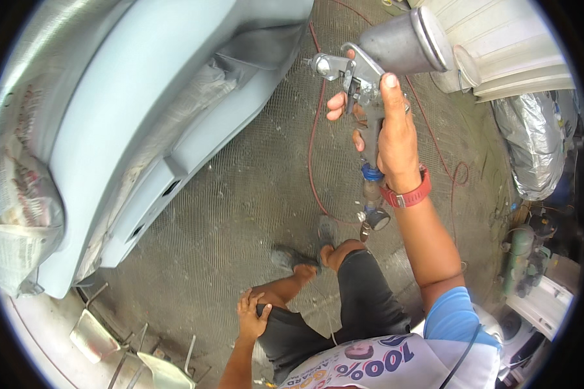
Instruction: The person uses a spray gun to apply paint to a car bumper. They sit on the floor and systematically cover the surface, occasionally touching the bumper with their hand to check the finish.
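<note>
My right hand (pixel 399 146) is wrapped round the handle of a metal spray gun (pixel 368 81), thumb up along its back. The grey cup (pixel 399 44) of the gun sits on top, tilted to the right. Below the handle hang a blue fitting and a round gauge (pixel 377 219). The gun's nozzle points left, toward a large pale blue-grey car body panel (pixel 104 123), and stands apart from it. My left hand (pixel 250 316) holds nothing and rests on my knee with its fingers spread.
Newspaper masking (pixel 23 201) covers parts beside the panel. A thin red hose (pixel 314 139) runs across the ribbed floor. At lower left stand metal-legged stands (pixel 94 337). To the right are a white bucket (pixel 457 68), a silver plastic-wrapped bundle (pixel 532 146) and a greenish tank (pixel 520 249).
</note>
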Available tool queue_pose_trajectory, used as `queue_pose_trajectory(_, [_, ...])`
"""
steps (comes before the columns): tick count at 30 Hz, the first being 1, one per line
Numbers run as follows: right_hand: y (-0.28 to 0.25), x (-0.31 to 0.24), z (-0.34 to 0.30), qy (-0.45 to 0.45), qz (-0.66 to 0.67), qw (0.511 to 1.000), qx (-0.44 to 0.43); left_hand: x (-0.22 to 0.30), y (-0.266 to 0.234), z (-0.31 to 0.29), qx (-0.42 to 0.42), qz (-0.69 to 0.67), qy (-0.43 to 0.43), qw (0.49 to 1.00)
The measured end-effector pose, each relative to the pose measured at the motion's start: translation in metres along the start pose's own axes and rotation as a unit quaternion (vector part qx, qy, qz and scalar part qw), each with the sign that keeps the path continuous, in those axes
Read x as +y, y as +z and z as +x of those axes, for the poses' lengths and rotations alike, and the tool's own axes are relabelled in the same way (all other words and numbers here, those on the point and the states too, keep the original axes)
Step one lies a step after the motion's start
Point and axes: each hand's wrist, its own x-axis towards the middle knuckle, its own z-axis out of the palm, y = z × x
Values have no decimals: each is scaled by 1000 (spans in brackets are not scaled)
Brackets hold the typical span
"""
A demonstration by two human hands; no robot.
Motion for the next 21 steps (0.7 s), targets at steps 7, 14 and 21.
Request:
queue_pose_trajectory(7, [12, 49, 9, -143, 6, 989, -23, -43, 34, 123, 111, 52, 11, 992])
queue_pose_trajectory(14, [18, 84, 4, -260, 66, 955, -125, -82, 73, 192, 247, 130, 18, 960])
queue_pose_trajectory(21, [-2, 107, 35, -223, 53, 971, -64, -92, 73, 189, 268, 133, -46, 953])
